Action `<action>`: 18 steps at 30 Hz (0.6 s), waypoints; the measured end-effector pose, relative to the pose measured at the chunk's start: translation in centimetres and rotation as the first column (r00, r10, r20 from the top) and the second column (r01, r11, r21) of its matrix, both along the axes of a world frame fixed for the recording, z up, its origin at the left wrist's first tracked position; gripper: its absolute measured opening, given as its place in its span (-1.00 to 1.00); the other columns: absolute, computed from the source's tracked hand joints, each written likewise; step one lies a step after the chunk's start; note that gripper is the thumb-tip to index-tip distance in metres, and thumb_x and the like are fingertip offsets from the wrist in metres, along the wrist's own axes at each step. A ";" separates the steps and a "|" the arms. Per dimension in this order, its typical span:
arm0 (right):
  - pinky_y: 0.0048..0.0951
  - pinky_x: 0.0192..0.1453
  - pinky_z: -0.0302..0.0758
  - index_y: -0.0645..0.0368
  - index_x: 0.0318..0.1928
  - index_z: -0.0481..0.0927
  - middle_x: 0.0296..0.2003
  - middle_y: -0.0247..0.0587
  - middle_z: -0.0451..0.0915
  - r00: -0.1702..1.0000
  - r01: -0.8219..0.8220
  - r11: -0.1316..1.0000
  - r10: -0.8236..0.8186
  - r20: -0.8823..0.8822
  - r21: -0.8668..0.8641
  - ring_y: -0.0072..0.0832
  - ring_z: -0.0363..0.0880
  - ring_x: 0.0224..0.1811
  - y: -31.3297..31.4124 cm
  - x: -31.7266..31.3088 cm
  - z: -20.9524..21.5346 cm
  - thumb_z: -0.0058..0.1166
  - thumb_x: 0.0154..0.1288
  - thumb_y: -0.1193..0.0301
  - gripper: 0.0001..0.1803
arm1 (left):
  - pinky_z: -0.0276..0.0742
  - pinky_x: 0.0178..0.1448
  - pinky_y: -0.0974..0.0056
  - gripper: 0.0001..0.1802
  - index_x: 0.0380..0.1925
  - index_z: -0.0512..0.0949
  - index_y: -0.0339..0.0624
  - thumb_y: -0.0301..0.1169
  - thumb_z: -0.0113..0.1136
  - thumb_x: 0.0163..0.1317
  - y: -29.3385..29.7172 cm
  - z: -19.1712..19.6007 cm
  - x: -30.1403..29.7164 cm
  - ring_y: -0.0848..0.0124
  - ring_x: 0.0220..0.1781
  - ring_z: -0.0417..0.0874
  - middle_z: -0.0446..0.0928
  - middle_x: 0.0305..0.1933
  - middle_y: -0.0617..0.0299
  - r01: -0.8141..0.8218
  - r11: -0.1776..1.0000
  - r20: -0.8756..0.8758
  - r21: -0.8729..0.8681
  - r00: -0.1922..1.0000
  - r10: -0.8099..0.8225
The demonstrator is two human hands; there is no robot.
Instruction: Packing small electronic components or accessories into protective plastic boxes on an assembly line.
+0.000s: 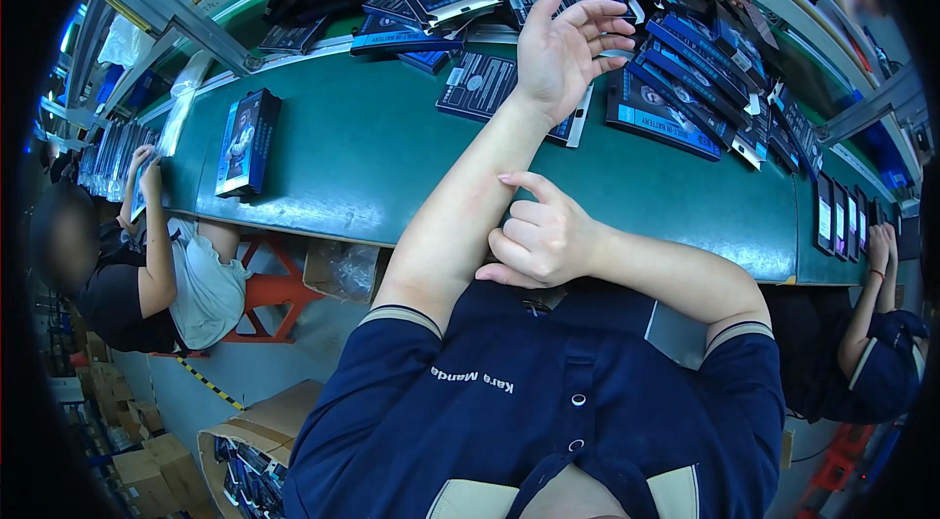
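My left hand (568,49) is raised over the green conveyor belt (392,166) with its fingers spread and nothing in it. It hovers above a flat dark blue box (480,83) lying on the belt. My right hand (543,240) rests against my left forearm, its fingers curled and the index finger pressing the skin. It holds nothing. Several more dark blue boxes (676,88) lie in a loose pile at the back and right of the belt.
A single blue box (247,142) lies at the left of the belt. One person (166,264) sits at the left holding a box, and another person (881,343) is at the right. A cardboard carton (250,441) of boxes stands on the floor at lower left.
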State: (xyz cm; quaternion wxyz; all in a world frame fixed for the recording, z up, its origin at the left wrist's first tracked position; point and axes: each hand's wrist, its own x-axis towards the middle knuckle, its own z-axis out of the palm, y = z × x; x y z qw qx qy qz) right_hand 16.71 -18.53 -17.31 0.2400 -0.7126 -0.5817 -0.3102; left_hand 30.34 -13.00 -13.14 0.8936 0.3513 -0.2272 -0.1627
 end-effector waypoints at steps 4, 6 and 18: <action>-0.07 0.22 0.46 0.08 -0.68 0.40 -0.76 -0.38 0.23 1.000 -0.001 1.000 0.001 0.006 -0.018 -0.46 0.33 -0.66 0.1 -0.3 0.2 0.25 0.22 0.05 -0.49 | 0.44 0.13 0.12 -0.12 0.11 0.48 -0.33 0.33 -0.29 0.32 0.2 -0.1 0.0 0.20 0.01 0.56 0.55 -0.04 -0.01 -0.008 1.000 -0.004 0.002 1.000 0.008; -0.08 0.21 0.46 0.08 -0.68 0.40 -0.76 -0.38 0.24 1.000 0.028 1.000 -0.027 -0.011 0.004 -0.45 0.34 -0.65 0.1 0.1 0.1 0.25 0.22 0.05 -0.49 | 0.44 0.13 0.12 -0.12 0.11 0.48 -0.33 0.33 -0.29 0.32 0.2 -0.1 -0.1 0.19 0.01 0.56 0.55 -0.04 -0.01 -0.015 1.000 -0.009 0.008 1.000 0.015; -0.10 0.29 0.46 0.12 -0.66 0.40 -0.75 -0.33 0.30 0.998 0.025 0.999 -0.026 -0.064 -0.022 -0.40 0.42 -0.65 0.0 0.4 0.5 0.23 0.22 -0.01 -0.46 | 0.45 0.12 0.09 -0.13 0.10 0.48 -0.34 0.32 -0.25 0.32 0.6 -0.2 0.3 0.17 0.01 0.57 0.56 -0.05 0.01 0.002 0.997 -0.081 -0.082 0.997 -0.009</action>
